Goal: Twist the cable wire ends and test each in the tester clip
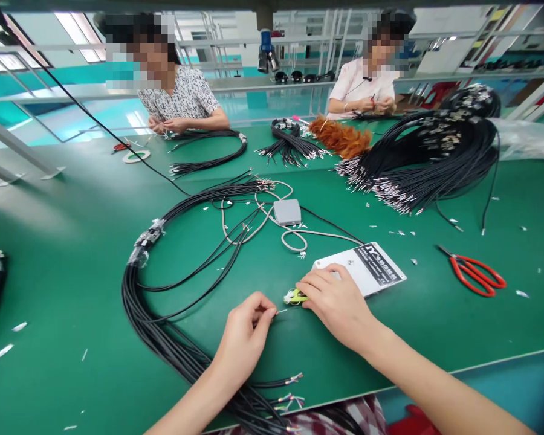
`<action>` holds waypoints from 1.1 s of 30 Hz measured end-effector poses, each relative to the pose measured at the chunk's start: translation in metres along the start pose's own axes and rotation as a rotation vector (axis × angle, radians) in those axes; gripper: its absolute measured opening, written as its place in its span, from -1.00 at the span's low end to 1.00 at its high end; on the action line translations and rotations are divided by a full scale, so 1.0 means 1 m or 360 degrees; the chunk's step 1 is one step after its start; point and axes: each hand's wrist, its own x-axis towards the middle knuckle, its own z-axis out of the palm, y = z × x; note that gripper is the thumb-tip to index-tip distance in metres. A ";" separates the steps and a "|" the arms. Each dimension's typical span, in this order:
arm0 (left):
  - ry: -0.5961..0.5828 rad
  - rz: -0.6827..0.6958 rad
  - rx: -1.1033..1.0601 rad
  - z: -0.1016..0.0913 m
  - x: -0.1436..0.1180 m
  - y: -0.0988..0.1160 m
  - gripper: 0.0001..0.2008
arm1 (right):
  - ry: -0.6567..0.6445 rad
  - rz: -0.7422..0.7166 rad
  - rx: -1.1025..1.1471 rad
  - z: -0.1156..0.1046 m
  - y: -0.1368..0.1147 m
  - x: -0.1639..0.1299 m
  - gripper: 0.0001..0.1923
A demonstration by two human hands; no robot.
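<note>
My left hand pinches the end of a thin wire between thumb and fingers, just above the green table. My right hand is closed on a small yellow-green tool whose tip sits at the wire's stripped end. A big looped bundle of black cables runs under my left forearm, its stripped coloured ends fanning out near the table's front edge. A white labelled card lies just behind my right hand.
Red-handled scissors lie at the right. A grey box with a grey cord sits mid-table. Large piles of black cables fill the far right. Two people work on cables at the far side. Wire scraps are scattered about.
</note>
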 end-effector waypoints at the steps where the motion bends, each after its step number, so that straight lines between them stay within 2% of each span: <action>1: 0.0019 0.0014 0.0024 0.000 0.002 -0.001 -0.82 | -0.0013 0.0025 -0.0021 0.001 0.000 0.004 -0.82; 5: 0.0128 0.0136 0.0239 0.000 0.015 -0.004 -0.82 | -0.0007 0.0076 -0.0076 0.006 -0.002 0.014 -0.90; 8: 0.0175 0.0201 0.0343 0.001 0.023 -0.005 -0.81 | -0.0002 0.0083 -0.0099 0.007 -0.002 0.016 -0.89; 18: 0.0168 0.0324 0.0495 0.008 0.032 -0.005 -0.81 | -0.0023 0.0084 -0.0147 0.008 -0.003 0.017 -0.86; 22: 0.0164 0.0316 0.0509 0.008 0.033 -0.007 -0.81 | -0.0023 0.0071 -0.0131 0.000 -0.005 0.018 -0.89; 25: 0.0157 0.0299 0.0498 0.007 0.033 -0.008 -0.81 | 0.0142 0.0080 -0.0004 -0.014 0.000 0.003 -0.80; 30: 0.0143 0.0278 0.0446 0.006 0.032 -0.007 -0.81 | 0.0732 0.0369 0.0069 -0.021 0.009 -0.057 -0.83; 33: 0.0135 0.0268 0.0420 0.006 0.034 -0.007 -0.82 | 0.0709 0.0394 0.0072 -0.011 0.004 -0.078 -0.81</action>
